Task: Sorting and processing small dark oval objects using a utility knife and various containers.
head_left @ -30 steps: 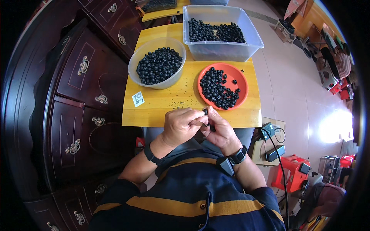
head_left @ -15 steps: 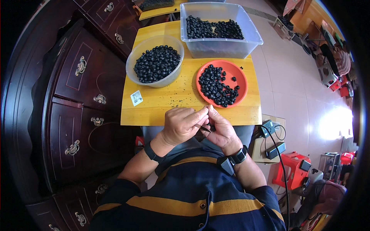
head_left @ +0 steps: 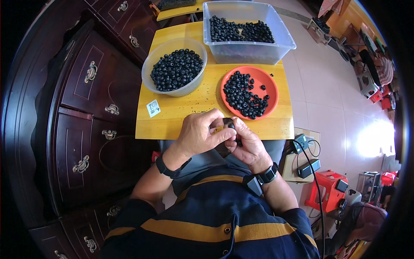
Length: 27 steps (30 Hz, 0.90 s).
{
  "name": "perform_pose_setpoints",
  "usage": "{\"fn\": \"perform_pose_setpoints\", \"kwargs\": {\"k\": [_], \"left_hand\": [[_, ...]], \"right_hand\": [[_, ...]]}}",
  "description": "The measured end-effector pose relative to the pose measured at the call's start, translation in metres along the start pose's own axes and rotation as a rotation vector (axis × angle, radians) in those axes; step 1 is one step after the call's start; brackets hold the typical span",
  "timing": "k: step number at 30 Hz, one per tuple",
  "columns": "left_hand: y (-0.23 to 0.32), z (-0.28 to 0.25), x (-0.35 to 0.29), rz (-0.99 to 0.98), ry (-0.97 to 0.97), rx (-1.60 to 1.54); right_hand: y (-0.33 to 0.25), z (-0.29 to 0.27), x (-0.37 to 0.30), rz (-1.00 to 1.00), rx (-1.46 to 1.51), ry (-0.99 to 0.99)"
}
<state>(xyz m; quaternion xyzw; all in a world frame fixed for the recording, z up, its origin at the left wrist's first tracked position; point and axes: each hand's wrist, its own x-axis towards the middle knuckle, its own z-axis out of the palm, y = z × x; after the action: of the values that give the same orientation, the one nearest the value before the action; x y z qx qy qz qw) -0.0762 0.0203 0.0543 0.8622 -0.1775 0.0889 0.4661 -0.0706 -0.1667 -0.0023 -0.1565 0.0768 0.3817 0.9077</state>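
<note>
Both my hands are brought together over my lap, just off the table's near edge. A small black ring-shaped piece (head_left: 232, 126) is pinched between the thumb and fingers of my right hand (head_left: 249, 146). Another black piece (head_left: 238, 141) shows against that palm. My left hand (head_left: 199, 131) is curled, its thumb pressed toward the pinched piece. Something dark lies at its fingertips, but whether it grips this is hidden. A thin dark strip (head_left: 222, 151) shows below the hands. Beyond them, a red plate (head_left: 268, 82) holds many similar black rings.
A round translucent tub (head_left: 148, 64) full of black rings stands at the table's left. Behind the plate is a large clear bin (head_left: 241, 54) with more. A white label (head_left: 153, 108) and dark crumbs lie on the yellow table (head_left: 172, 125). Dark drawers (head_left: 92, 129) rise at left.
My left hand has turned and its fingers have opened out around the piece. The dark blade-like strip that stuck out between the hands no longer shows there. My right hand stays nearly in place.
</note>
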Motion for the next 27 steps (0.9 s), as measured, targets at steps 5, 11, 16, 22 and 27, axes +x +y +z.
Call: {"fn": "perform_pose_setpoints", "kwargs": {"k": [5,11,16,22,27], "left_hand": [[0.001,-0.004,0.002,0.078,-0.078,0.129],[0.004,-0.001,0.002,0.106,-0.078,0.187],[0.004,-0.002,0.002,0.115,-0.08,0.22],[0.004,-0.003,0.002,0.13,-0.078,0.244],[0.002,0.001,-0.001,0.134,-0.066,0.259]], "right_hand": [[0.001,0.008,-0.002,-0.021,-0.053,-0.02],[0.001,0.001,-0.001,-0.031,-0.075,-0.055],[0.002,-0.003,0.001,-0.027,-0.106,-0.085],[0.003,0.006,-0.001,-0.027,-0.078,-0.011],[0.001,-0.004,0.001,0.0,-0.071,-0.096]]}}
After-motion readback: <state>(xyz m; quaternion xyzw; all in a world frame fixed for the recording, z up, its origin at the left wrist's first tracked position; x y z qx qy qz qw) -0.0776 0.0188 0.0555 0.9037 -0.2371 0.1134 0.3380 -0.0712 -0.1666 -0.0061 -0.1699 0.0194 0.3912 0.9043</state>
